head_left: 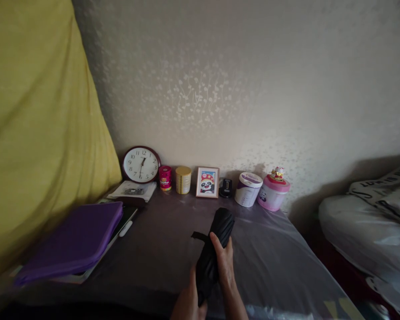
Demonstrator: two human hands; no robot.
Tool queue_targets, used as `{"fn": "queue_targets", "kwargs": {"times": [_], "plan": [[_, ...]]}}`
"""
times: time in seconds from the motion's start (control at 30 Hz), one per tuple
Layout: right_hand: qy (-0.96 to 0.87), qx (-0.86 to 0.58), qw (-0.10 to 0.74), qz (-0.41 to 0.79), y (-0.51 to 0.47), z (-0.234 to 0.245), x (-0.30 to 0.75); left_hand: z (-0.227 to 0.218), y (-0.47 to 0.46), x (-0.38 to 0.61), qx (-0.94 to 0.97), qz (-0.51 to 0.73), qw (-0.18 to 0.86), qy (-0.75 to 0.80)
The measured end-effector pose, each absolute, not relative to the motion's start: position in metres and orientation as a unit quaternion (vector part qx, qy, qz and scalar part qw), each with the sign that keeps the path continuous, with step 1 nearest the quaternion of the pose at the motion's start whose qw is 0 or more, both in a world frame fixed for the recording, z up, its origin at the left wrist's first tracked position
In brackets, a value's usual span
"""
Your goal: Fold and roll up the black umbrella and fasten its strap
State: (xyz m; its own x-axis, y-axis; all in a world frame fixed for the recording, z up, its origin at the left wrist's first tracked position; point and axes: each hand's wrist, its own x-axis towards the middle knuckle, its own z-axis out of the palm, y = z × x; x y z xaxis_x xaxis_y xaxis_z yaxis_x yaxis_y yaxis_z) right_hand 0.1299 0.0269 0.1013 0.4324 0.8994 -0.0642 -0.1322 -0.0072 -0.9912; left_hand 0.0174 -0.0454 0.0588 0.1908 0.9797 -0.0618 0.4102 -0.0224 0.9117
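Observation:
A folded black umbrella [208, 262] is held at a slant above the table, its wider end pointing away and to the right. My left hand [190, 295] is closed around its lower end. Higher up, my right hand [224, 258] grips the right side, with the thumb laid over the folded cloth. From the umbrella's left side a short black strap [199, 235] sticks out loose. Parts of the fingers of both hands are hidden behind the umbrella.
Against the wall stand a clock [142, 164], a pink can [165, 178], a yellow-lidded can [183, 181], a framed panda picture [207, 183], a white tub [248, 190] and a pink-lidded tub [273, 194]. A purple folder [76, 235] lies left on the grey-covered table [270, 262]. Plastic bags [363, 231] are right.

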Motion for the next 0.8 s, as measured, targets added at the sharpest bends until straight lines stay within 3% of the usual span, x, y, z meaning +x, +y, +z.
{"fn": "queue_targets", "kwargs": {"times": [0.1,0.23,0.3,0.43,0.57,0.63,0.8], "plan": [[-0.301,-0.563,0.626,0.448,0.028,0.1,0.131,0.066,-0.045,0.014,0.62,0.327,0.472,0.534],[-0.285,-0.516,0.637,0.496,0.026,0.099,0.135,0.083,-0.044,0.009,0.536,0.3,0.677,0.405],[-0.293,-0.494,0.638,0.512,0.025,0.099,0.136,0.086,-0.045,0.009,0.499,0.263,0.732,0.382],[-0.316,-0.519,0.622,0.493,0.024,0.102,0.134,0.079,-0.047,0.017,0.523,0.242,0.666,0.473],[-0.318,-0.538,0.627,0.466,0.025,0.101,0.128,0.061,-0.045,0.021,0.6,0.332,0.506,0.523],[-0.313,-0.528,0.63,0.475,0.025,0.099,0.125,0.055,-0.044,0.02,0.616,0.314,0.45,0.566],[-0.283,-0.512,0.641,0.497,0.024,0.096,0.123,0.063,-0.043,0.008,0.628,0.266,0.475,0.555]]}}
